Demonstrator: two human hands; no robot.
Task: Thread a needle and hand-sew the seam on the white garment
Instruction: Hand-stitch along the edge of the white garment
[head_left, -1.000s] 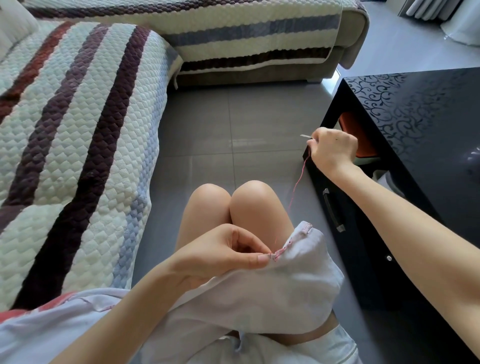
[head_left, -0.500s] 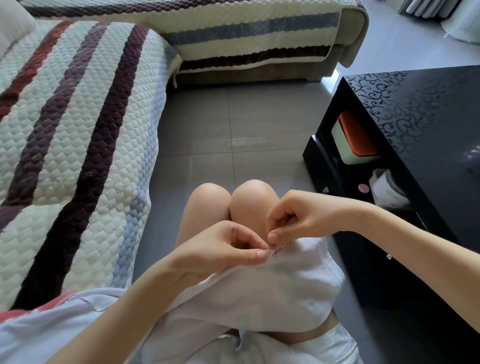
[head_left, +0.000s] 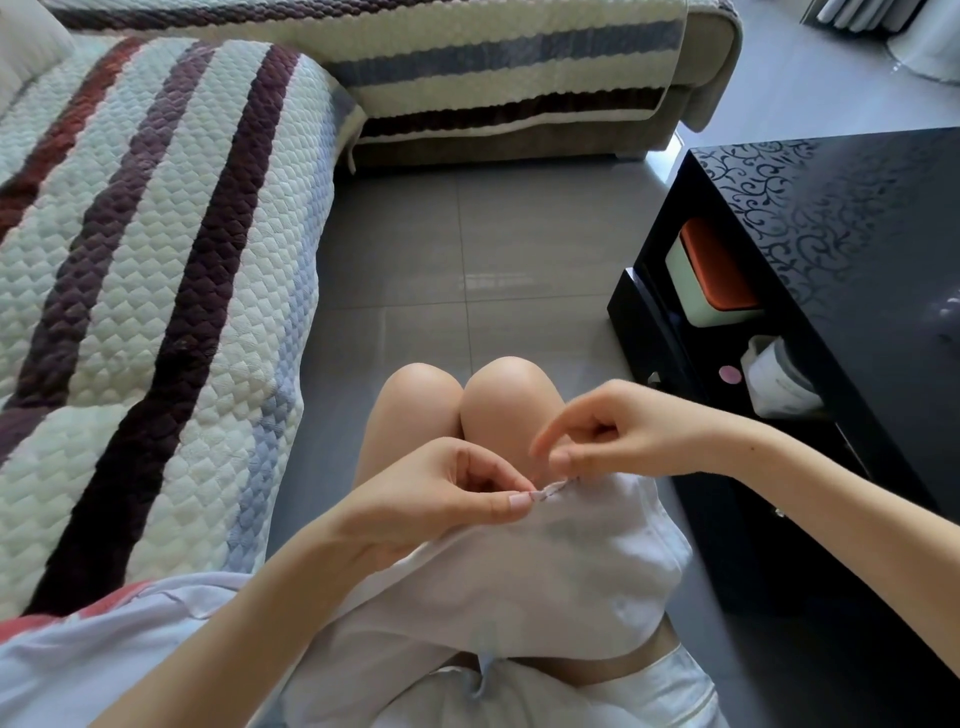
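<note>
Centre frame, my left hand (head_left: 441, 499) pinches the white garment (head_left: 571, 561). My right hand (head_left: 613, 436) pinches its seam (head_left: 553, 488) just beside.

We can't read any txt, label, brand or no. here. On the table top (head_left: 831, 234) we see only a scroll pattern, no letters. Any print on the white pack (head_left: 779, 382) on the shelf below is too blurred to make out.
</note>
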